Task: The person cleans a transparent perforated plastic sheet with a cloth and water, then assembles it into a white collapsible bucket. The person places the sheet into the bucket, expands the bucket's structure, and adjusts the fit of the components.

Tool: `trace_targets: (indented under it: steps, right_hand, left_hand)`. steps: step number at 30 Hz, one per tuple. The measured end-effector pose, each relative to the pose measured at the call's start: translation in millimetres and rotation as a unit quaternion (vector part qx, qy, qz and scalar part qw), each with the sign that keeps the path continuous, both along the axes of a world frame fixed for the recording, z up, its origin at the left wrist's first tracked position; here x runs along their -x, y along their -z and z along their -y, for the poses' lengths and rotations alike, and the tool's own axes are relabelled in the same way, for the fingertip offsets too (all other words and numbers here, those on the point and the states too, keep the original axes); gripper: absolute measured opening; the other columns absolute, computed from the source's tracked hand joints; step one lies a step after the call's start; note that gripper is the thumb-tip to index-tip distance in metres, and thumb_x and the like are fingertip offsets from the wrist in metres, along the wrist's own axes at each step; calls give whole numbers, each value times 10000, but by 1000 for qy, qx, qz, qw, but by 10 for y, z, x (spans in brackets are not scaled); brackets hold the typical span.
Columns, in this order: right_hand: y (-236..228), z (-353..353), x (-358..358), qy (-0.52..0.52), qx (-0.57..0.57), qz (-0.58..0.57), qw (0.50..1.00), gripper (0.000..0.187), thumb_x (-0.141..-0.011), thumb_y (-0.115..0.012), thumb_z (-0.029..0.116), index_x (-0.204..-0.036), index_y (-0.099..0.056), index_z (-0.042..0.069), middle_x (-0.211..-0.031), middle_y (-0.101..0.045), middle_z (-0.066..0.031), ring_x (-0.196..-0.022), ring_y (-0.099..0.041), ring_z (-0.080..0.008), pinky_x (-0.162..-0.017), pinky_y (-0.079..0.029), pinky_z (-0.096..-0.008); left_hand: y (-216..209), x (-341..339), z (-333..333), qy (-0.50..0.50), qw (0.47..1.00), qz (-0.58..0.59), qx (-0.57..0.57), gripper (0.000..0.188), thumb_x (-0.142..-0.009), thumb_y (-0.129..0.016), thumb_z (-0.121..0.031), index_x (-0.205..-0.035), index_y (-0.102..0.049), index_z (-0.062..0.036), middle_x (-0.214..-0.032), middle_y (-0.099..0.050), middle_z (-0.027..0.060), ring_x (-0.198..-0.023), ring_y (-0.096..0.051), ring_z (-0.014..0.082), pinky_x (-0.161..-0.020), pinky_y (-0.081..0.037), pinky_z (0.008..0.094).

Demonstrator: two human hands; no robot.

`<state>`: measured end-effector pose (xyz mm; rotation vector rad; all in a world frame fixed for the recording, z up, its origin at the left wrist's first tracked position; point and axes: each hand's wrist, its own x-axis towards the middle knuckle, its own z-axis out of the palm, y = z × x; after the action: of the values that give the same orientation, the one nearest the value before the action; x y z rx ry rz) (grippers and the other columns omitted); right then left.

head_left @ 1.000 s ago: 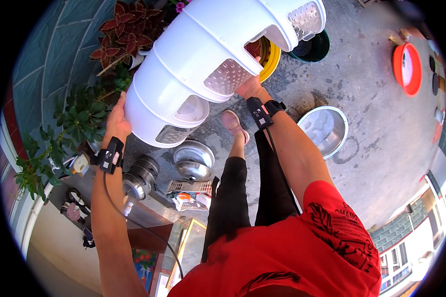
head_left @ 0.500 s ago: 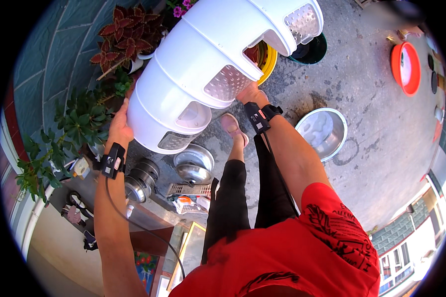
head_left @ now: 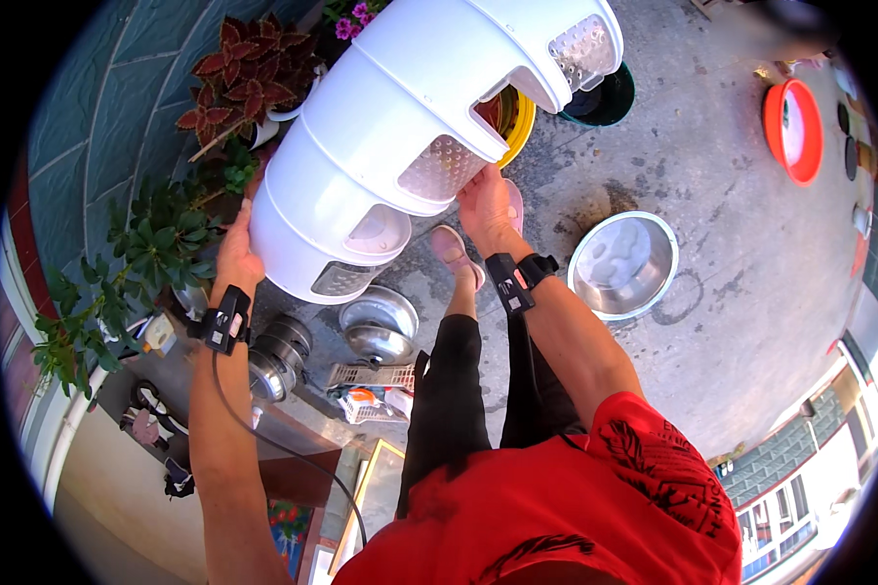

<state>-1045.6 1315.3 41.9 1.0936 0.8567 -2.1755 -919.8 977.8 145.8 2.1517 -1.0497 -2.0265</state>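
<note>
A white plastic storage rack [head_left: 361, 117] of several stacked tiers, with open fronts and perforated panels, lies slantwise from the lower left toward the top of the view. My left hand [head_left: 239, 252] is closed on the side of its near end, the fingertips hidden behind the plastic. At a middle tier's front edge, my right hand [head_left: 486, 203] has its fingers curled round the lip. Both wrists wear a black strapped device with a cable. Behind the rack's opening, a yellow basin [head_left: 522, 122] partly shows.
A steel basin with whitish contents [head_left: 622, 265] stands on the concrete to the right, an orange-red basin [head_left: 793, 132] farther off. A dark green tub [head_left: 610, 97] is beyond the rack. Potted plants [head_left: 166, 239] line the left wall. Steel pots [head_left: 281, 353] and a crate [head_left: 371, 378] sit near my legs.
My right hand has moved slightly nearer me and to the left along the tier's edge. The rack's far end has shifted a little left. My right shoe has come into view.
</note>
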Motion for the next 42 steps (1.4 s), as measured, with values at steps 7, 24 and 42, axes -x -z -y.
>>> trace_targets:
  steps: [7, 24, 42]
  right_hand:
    - [-646, -285, -96, -88, -11, -93, 992, 273, -1011, -462, 274, -1100, -586, 49, -981, -644, -54, -908, -587, -154, -877, -464, -312]
    - [-1509, -418, 174, -198, -98, -71, 973, 305, -986, -505, 248, -1127, -568, -15, -998, -654, -126, -963, -627, -193, -898, -494, -308]
    - [-1381, -392, 974, -118, -118, -73, 983, 359, -1005, -500, 421, -1116, -554, 84, -917, -618, -18, -808, -550, -141, -752, -424, -308]
  left_hand:
    - [66, -132, -75, -16, 999, -45, 0, 446, -902, -706, -349, -1193, -617, -22, -1198, -651, 63, -1068, -606, 223, -958, -482, 376]
    - [21, -213, -460, -17, 997, -48, 66, 564, -867, -743, -376, -1189, -596, 63, -1191, -638, 123, -1052, -608, 239, -923, -495, 372]
    - [-218, -301, -951, -16, 987, -94, 126, 642, -841, -760, -406, -1241, -562, 55, -1228, -596, 133, -1087, -575, 246, -949, -464, 384]
